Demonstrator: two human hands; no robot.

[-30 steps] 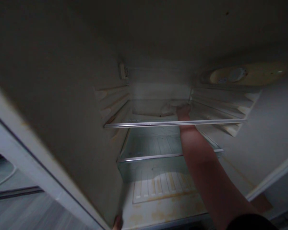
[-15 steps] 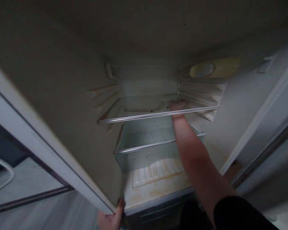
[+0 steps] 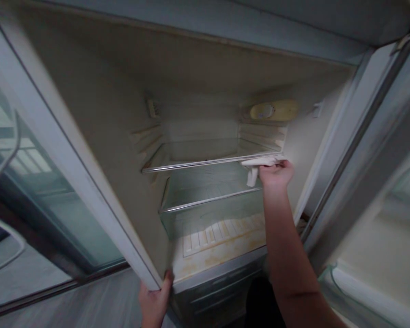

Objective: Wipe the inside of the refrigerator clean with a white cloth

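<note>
My right hand is closed on a white cloth, held at the right end of the front trim of the upper glass shelf in a refrigerator. Part of the cloth hangs below that trim. A lower glass shelf lies beneath it. My left hand grips the refrigerator's left front edge near the bottom, with its thumb on the inner side. Its other fingers are partly hidden. Yellow-brown stains mark the refrigerator floor.
A yellowish control housing with a round dial is on the right inner wall. The open door with its clear bins stands at the right. At the left, a white cable hangs before a glass sliding door.
My right hand has come forward from deep over the upper shelf to its front right end, bringing the cloth into plain view. My view has drawn back; my left hand keeps its grip.
</note>
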